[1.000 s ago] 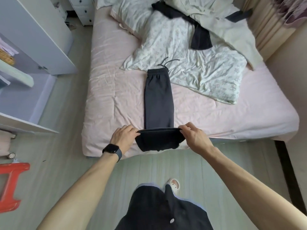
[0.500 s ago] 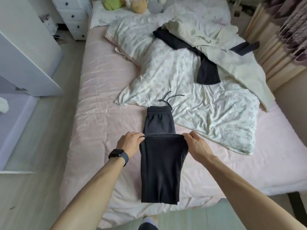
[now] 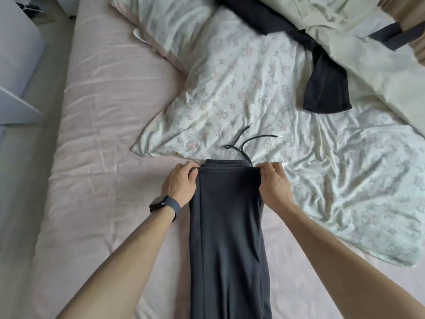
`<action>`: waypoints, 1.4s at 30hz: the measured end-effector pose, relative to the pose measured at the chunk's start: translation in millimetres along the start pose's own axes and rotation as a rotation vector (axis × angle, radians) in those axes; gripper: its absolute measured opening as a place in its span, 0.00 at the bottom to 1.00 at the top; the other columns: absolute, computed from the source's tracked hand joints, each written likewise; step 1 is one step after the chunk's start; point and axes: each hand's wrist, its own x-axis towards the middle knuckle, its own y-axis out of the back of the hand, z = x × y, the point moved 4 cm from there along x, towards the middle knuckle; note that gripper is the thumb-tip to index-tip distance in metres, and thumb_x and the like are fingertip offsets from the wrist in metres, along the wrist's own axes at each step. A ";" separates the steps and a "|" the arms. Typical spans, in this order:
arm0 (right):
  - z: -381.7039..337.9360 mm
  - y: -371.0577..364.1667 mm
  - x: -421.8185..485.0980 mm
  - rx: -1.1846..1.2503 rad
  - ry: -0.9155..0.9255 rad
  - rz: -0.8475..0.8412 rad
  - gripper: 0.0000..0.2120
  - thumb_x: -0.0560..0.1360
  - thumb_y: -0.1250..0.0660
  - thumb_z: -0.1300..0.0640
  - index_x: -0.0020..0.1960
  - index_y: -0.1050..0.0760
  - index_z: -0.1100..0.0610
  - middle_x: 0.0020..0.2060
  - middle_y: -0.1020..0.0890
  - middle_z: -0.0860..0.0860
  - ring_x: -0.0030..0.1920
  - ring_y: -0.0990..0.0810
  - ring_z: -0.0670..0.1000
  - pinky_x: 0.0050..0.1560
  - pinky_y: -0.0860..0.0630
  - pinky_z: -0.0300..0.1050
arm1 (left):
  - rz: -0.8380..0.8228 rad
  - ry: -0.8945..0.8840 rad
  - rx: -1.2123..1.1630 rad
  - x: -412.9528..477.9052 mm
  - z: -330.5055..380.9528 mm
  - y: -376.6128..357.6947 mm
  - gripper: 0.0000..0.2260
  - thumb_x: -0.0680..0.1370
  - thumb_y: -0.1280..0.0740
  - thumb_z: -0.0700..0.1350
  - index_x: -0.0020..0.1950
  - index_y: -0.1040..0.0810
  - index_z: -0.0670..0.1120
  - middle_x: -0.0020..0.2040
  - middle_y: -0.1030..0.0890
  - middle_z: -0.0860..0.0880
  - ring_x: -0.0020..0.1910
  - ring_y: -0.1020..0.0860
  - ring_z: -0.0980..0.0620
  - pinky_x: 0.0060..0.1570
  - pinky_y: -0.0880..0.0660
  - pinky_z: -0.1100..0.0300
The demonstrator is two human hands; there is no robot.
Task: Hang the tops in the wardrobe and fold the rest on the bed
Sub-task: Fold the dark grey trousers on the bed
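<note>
I have the dark grey trousers (image 3: 227, 226) lying lengthwise on the pink bed (image 3: 103, 157), with the upper layer reaching the waistband (image 3: 226, 162). My left hand (image 3: 181, 183) and right hand (image 3: 273, 185) each pinch a top corner, fingers clamped on the cloth. To do this well I'd line both corners level with the waistband, set them down together, then smooth outward. The fabric looks like a thick, soft, matte knit. Its thin drawstring (image 3: 248, 140) trails onto the crinkled floral duvet (image 3: 241, 88).
</note>
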 end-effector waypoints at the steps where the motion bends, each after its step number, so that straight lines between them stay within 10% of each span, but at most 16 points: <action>1: 4.6 -10.0 11.4 0.013 0.012 0.019 0.14 0.82 0.46 0.58 0.61 0.25 0.53 0.56 0.26 0.53 0.49 0.26 0.56 0.46 0.33 0.47 | 0.009 0.012 -0.007 11.5 -5.7 -7.8 0.11 0.84 0.42 0.49 0.62 0.23 0.55 0.57 0.22 0.49 0.56 0.24 0.46 0.54 0.24 0.49; 13: 33.1 -56.4 50.1 0.272 -0.107 0.149 0.10 0.84 0.39 0.54 0.60 0.22 0.54 0.54 0.24 0.48 0.52 0.25 0.49 0.58 0.28 0.45 | 0.121 0.013 -0.046 54.2 -34.7 -47.6 0.12 0.83 0.39 0.52 0.62 0.20 0.54 0.57 0.22 0.49 0.56 0.23 0.47 0.49 0.29 0.58; 20: 7.5 -50.8 -30.4 0.051 -0.004 0.273 0.17 0.82 0.36 0.57 0.69 0.28 0.61 0.72 0.30 0.58 0.69 0.31 0.59 0.70 0.34 0.53 | 0.398 -0.276 0.264 -17.3 0.1 -55.9 0.22 0.81 0.38 0.49 0.75 0.29 0.47 0.73 0.31 0.44 0.70 0.31 0.43 0.69 0.37 0.45; 26: 6.8 -105.5 -208.4 -0.196 0.313 -0.065 0.27 0.80 0.44 0.58 0.80 0.38 0.58 0.81 0.42 0.52 0.80 0.43 0.54 0.76 0.41 0.60 | 0.083 -0.399 0.445 -158.1 -21.6 -142.0 0.30 0.80 0.43 0.49 0.82 0.45 0.51 0.83 0.49 0.51 0.81 0.48 0.50 0.78 0.56 0.43; 35: 60.1 -81.0 -182.5 -0.375 -0.049 0.008 0.30 0.84 0.49 0.48 0.82 0.49 0.58 0.82 0.47 0.54 0.82 0.50 0.54 0.79 0.53 0.64 | 0.084 -0.266 0.556 -126.4 -63.6 -105.2 0.27 0.83 0.47 0.53 0.82 0.47 0.52 0.82 0.47 0.49 0.81 0.49 0.49 0.76 0.57 0.40; 42: 40.9 -80.9 -271.1 -0.186 -0.065 -0.047 0.31 0.80 0.36 0.53 0.79 0.39 0.61 0.77 0.35 0.58 0.77 0.37 0.60 0.76 0.37 0.58 | -0.027 -0.099 0.318 -240.9 -49.6 -121.7 0.29 0.79 0.37 0.53 0.79 0.37 0.48 0.79 0.38 0.46 0.76 0.35 0.44 0.72 0.38 0.38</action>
